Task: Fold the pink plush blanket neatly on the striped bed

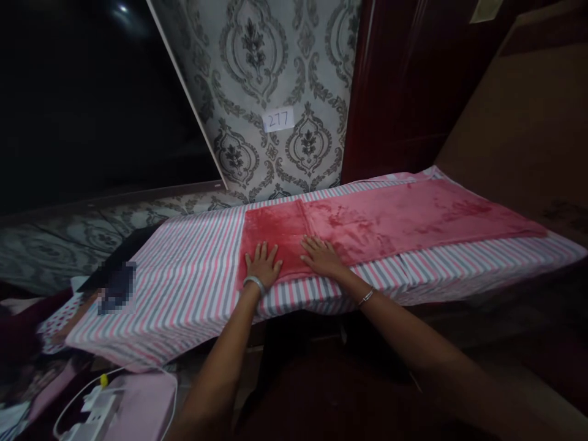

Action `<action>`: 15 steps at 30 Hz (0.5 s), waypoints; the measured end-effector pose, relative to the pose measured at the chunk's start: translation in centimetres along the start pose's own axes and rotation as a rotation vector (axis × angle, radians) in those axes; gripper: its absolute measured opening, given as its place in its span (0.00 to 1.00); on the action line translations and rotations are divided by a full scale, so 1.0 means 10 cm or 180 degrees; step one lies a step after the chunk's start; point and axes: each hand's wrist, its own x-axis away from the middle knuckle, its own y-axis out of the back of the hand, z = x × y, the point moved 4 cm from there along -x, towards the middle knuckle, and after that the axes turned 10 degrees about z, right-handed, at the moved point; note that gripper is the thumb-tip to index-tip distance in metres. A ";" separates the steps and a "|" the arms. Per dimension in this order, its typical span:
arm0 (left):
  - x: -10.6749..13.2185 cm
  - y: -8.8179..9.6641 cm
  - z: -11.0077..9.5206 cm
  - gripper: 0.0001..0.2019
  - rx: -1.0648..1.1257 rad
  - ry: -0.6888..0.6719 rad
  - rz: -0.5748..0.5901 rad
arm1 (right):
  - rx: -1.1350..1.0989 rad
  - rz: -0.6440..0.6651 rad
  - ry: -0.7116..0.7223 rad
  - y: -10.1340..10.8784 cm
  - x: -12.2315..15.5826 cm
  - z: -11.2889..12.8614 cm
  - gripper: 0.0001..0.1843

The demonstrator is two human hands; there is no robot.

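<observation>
Both hands lie flat and open on a red cloth (413, 214), fingers stretched and a little spread, and they grip nothing. The left hand (263, 264) presses the left end of the cloth, and the right hand (323, 256) rests just beside it, toward 3 o'clock. Each wrist carries a thin bracelet (366, 297). The cloth is long and fleecy. It lies along the bed (193, 269), on a striped sheet, and runs from the middle of the bed toward 2 o'clock. Between the hands a straight line crosses the cloth. I cannot tell if it is a fold or a seam. At 12 o'clock a patterned wall (257, 61) has a small label (278, 119) with the number 277. At 7 o'clock, below the bed, a white cable (82, 392) lies on pink things. The near edge of the cloth is close to the front edge of the bed, so I think a push toward 6 o'clock could slide it off. The fleece shows marks from touch, and uneven pressure of the palms could leave wrinkles or drag the sheet under it. The light is weak, so small creases may go unseen.
</observation>
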 end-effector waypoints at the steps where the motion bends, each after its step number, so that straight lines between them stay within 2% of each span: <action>1: 0.00 0.01 0.00 0.31 0.0005 0.0006 -0.0005 | 0.0002 -0.0012 -0.0023 0.01 0.03 -0.03 0.33; 6: 0.02 0.06 -0.02 0.30 0.0166 -0.0037 -0.0074 | -0.0006 -0.0103 0.0071 -0.03 0.08 -0.14 0.32; 9: 0.09 0.12 0.10 0.28 0.0649 0.0059 -0.0472 | -0.0065 -0.0077 0.0145 -0.08 0.04 -0.22 0.32; 12: 0.22 0.11 0.43 0.27 0.1866 0.0514 -0.1070 | -0.0074 -0.0033 0.0324 -0.04 -0.05 -0.29 0.30; 15: 0.37 -0.05 0.74 0.26 0.3720 0.0824 -0.1252 | -0.0079 -0.0232 0.0531 0.17 -0.19 -0.30 0.26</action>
